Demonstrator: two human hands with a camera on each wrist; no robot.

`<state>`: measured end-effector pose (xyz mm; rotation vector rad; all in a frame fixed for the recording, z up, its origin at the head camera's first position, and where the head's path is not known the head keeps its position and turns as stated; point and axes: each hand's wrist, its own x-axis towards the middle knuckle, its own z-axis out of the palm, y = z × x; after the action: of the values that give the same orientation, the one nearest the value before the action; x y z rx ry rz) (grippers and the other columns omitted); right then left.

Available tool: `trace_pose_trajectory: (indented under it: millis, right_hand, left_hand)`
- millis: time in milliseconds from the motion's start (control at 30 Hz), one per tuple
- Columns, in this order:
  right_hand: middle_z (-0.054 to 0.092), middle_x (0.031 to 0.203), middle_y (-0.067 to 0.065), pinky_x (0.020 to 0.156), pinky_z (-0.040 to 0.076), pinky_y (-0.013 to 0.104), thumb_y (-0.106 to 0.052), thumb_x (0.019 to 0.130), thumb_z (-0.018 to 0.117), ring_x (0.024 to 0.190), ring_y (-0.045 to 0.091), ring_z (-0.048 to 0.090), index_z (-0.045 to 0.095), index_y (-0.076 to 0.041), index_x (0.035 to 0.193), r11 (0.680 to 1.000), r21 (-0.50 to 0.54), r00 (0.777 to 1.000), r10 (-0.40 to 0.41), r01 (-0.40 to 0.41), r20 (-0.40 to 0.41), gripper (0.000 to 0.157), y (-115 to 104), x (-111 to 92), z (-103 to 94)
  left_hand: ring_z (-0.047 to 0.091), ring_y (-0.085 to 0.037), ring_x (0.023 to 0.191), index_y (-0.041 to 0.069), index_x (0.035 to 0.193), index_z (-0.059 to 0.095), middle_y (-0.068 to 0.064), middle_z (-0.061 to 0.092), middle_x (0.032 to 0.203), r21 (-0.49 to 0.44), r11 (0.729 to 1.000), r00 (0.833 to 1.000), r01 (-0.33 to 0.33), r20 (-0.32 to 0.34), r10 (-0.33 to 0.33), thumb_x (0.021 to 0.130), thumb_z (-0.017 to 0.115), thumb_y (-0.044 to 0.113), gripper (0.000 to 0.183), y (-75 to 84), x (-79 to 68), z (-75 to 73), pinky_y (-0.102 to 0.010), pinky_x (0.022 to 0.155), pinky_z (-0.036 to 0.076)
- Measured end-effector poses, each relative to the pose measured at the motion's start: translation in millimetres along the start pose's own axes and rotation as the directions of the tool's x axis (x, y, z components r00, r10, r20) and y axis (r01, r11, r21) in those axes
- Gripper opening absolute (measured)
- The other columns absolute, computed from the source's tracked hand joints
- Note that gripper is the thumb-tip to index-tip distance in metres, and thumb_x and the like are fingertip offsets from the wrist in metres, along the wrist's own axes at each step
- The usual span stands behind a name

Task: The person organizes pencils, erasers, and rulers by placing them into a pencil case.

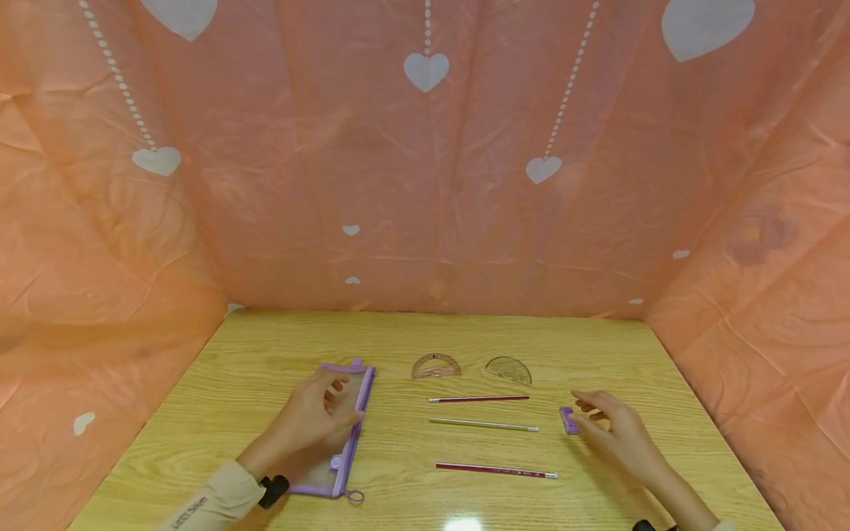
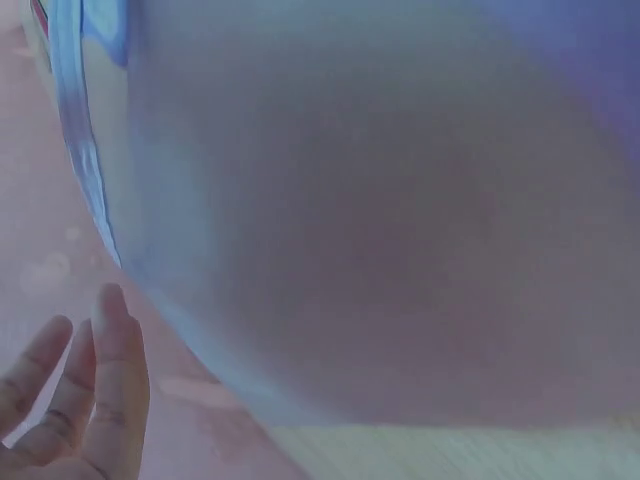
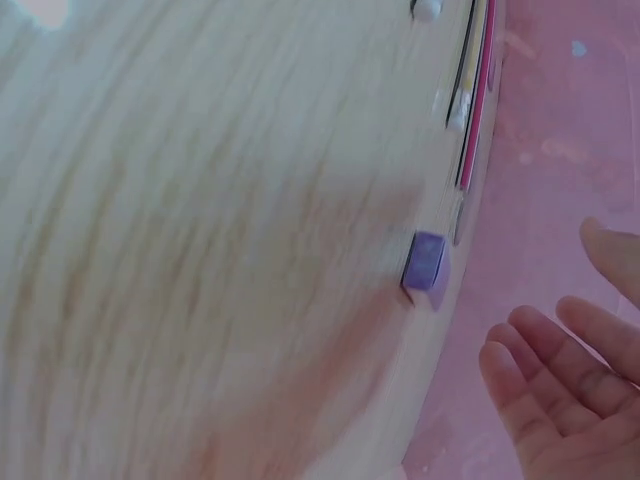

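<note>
A small purple eraser (image 1: 568,420) lies on the wooden table (image 1: 598,346) at lower right of the head view, just beside the fingertips of the right hand (image 1: 614,435), whose fingers are loosely spread and hold nothing. At lower left, the left hand (image 1: 312,420) rests flat on a purple-edged clear pencil pouch (image 1: 355,420). Three pencils (image 1: 483,425) and two protractors (image 1: 436,366) lie between them. Orange heart-print cloth (image 1: 425,184) walls the table.

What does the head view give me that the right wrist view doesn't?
Only the head view shows the left hand resting on the purple pencil case, two protractors and all three pencils. Only the right wrist view shows the right hand's open palm, fingers apart from the eraser. Both show the right hand, the purple eraser and the wooden table.
</note>
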<state>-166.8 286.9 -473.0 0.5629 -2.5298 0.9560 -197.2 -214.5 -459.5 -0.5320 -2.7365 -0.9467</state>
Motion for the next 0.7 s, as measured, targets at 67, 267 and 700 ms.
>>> trace_pose_trajectory:
  millis: [67, 267, 700]
  right_hand:
    - [0.070, 0.098, 0.007, 0.069, 0.057, 0.028, 0.000, 0.084, 0.076, 0.086, 0.020, 0.065, 0.069, 0.006, 0.116, 1.000, 0.000, 1.000, -0.011, 0.011, 0.009, 0.034, -2, -1, 1.9]
    - [0.069, 0.094, 0.004, 0.065, 0.056, 0.026, 0.000, 0.083, 0.076, 0.083, 0.015, 0.065, 0.071, 0.005, 0.109, 0.997, 0.057, 0.998, -0.047, 0.045, 0.034, 0.027, -7, -3, 8.0]
    - [0.062, 0.085, -0.009, 0.058, 0.052, 0.024, -0.002, 0.084, 0.076, 0.072, 0.002, 0.057, 0.072, 0.003, 0.100, 0.981, 0.176, 0.987, -0.107, 0.085, 0.122, 0.017, -17, -10, 19.0]
  left_hand:
    - [0.062, -0.020, 0.085, 0.004, 0.114, 0.064, -0.007, 0.063, 0.102, -0.003, 1.000, 1.000, 0.013, 0.011, -0.013, 0.075, 0.087, 0.035, 0.056, 3.2, -0.1, 2.0, -0.027, 0.068, 0.053]
    - [0.058, -0.015, 0.077, 0.004, 0.109, 0.063, -0.002, 0.060, 0.090, 0.001, 1.000, 0.999, 0.022, 0.031, -0.022, 0.074, 0.089, 0.033, 0.052, 6.3, 1.2, 9.5, -0.026, 0.065, 0.050]
    - [0.049, -0.003, 0.062, 0.006, 0.092, 0.060, 0.001, 0.054, 0.074, -0.009, 0.999, 0.999, -0.044, -0.010, 0.044, 0.069, 0.090, 0.019, 0.040, 8.0, 2.3, 18.1, -0.022, 0.055, 0.046]
